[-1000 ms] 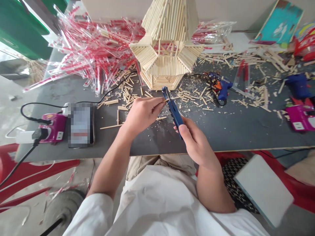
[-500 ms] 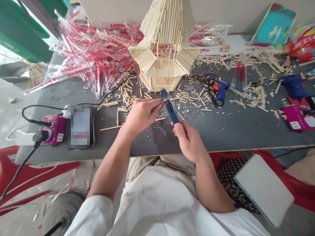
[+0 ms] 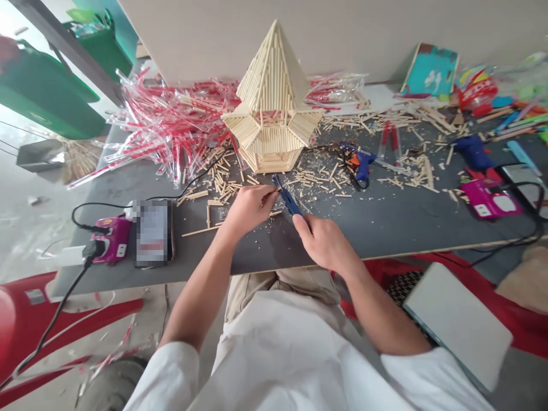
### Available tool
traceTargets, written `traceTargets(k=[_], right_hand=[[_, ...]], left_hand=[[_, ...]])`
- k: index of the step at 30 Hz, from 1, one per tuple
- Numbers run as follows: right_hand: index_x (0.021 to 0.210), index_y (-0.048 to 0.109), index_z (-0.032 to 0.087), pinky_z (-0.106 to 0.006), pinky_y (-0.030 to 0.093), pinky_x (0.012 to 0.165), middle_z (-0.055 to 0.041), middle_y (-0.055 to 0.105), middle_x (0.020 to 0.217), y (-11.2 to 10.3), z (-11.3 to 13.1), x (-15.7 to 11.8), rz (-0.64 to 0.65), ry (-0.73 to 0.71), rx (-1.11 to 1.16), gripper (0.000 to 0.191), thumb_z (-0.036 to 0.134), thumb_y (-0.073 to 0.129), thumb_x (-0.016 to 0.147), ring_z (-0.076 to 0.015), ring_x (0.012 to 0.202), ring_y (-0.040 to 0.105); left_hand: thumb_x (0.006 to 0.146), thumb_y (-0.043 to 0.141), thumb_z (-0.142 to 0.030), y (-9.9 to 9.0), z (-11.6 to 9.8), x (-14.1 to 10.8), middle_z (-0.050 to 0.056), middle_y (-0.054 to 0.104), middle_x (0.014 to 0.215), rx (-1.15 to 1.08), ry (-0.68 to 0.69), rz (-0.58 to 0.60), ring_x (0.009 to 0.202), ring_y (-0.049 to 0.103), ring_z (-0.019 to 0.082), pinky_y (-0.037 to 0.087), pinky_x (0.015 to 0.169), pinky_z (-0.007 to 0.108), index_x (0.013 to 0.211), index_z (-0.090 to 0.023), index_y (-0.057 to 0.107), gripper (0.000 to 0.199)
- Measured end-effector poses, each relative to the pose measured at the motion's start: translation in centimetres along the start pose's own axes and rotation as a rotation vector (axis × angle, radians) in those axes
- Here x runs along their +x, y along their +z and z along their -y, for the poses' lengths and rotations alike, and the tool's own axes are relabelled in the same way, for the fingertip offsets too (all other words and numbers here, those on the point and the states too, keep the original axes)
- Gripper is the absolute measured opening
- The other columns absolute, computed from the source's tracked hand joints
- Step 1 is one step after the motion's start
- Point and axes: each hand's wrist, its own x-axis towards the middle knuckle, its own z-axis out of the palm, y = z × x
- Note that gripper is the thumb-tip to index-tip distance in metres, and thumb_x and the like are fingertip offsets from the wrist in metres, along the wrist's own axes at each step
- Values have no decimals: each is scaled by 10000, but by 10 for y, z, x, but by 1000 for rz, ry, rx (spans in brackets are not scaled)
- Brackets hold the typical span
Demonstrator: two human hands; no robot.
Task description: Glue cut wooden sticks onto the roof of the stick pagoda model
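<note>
My right hand (image 3: 322,237) is wrapped round the handle of a dark blue cutting tool (image 3: 290,201), whose head points up and left. At that head, the fingertips of my left hand (image 3: 249,210) are pinched on a small wooden stick, mostly hidden by the fingers. Just beyond the tool stands a pagoda-like model (image 3: 278,137) made of pale sticks, with a pointed roof. Left of my left hand, a few sticks (image 3: 208,216) lie joined or touching in a frame shape on the dark table (image 3: 385,220). Short cut sticks (image 3: 222,177) are scattered beside the model.
Red and clear plastic wrappers (image 3: 171,117) heap at the back left. A phone (image 3: 152,234) and a purple power strip (image 3: 112,240) lie at the left. Rightward are a blue glue gun (image 3: 363,164), another blue glue gun (image 3: 473,151) and a second purple power strip (image 3: 490,200).
The view has shifted, so the model's whole roof and more of the table's right side now show. Both hands remain together at the tool's head, with the tool tilted slightly more to the left.
</note>
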Motion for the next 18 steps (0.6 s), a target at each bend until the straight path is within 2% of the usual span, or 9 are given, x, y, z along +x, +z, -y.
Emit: traceTargets(k=[5, 9, 12, 18], right_hand=[[732, 604, 227, -344, 403, 720, -136, 760, 777, -18, -20, -6, 106, -12, -85, 654, 598, 196, 1084, -286, 831, 745], [708, 641, 234, -331, 440, 718, -111, 767, 754, -20, -32, -7, 171, 8, 20, 706, 621, 182, 1077, -253, 770, 736], [685, 641, 237, -328, 447, 714, -98, 757, 711, -19, -35, -5, 189, -18, 40, 719, 617, 173, 1078, -248, 755, 736], [674, 630, 225, -324, 440, 714, -109, 743, 692, -15, -36, -3, 185, -11, 0, 713, 614, 187, 1075, -250, 755, 731]], left_hand=[[983, 517, -272, 16, -1, 2, 8, 622, 622, -41, -38, 111, 571, 460, 124, 334, 590, 274, 701, -170, 635, 322], [962, 528, -262, 26, -2, 3, 38, 750, 754, -102, -88, 194, 627, 570, 137, 399, 637, 268, 755, -163, 706, 291], [956, 529, -278, 28, -1, 3, 42, 759, 748, -78, -90, 206, 618, 580, 143, 403, 637, 273, 745, -166, 722, 307], [954, 530, -313, 26, 0, 2, 23, 618, 597, 9, -49, 193, 547, 423, 132, 301, 585, 293, 654, -172, 648, 352]])
